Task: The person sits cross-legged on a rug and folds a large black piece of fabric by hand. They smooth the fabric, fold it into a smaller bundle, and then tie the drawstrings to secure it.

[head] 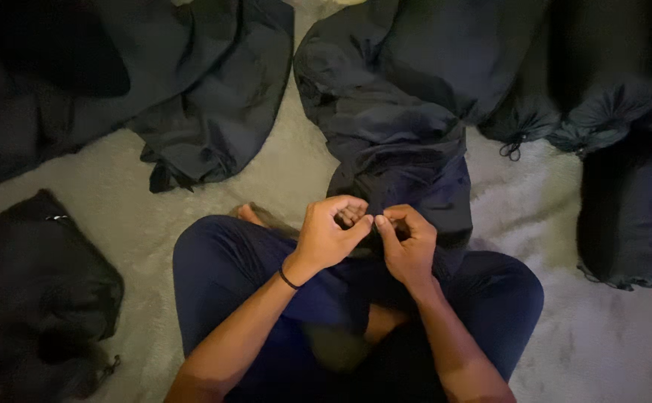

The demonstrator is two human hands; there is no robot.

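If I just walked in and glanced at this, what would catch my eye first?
Most likely the two hands at the centre: the left hand and right hand meet fingertip to fingertip, pinching the near end of a dark fabric bag that stretches away over the person's crossed legs. After that, the other dark bags: one at upper left, tied-off ones at upper right, all lying on a pale shaggy rug.
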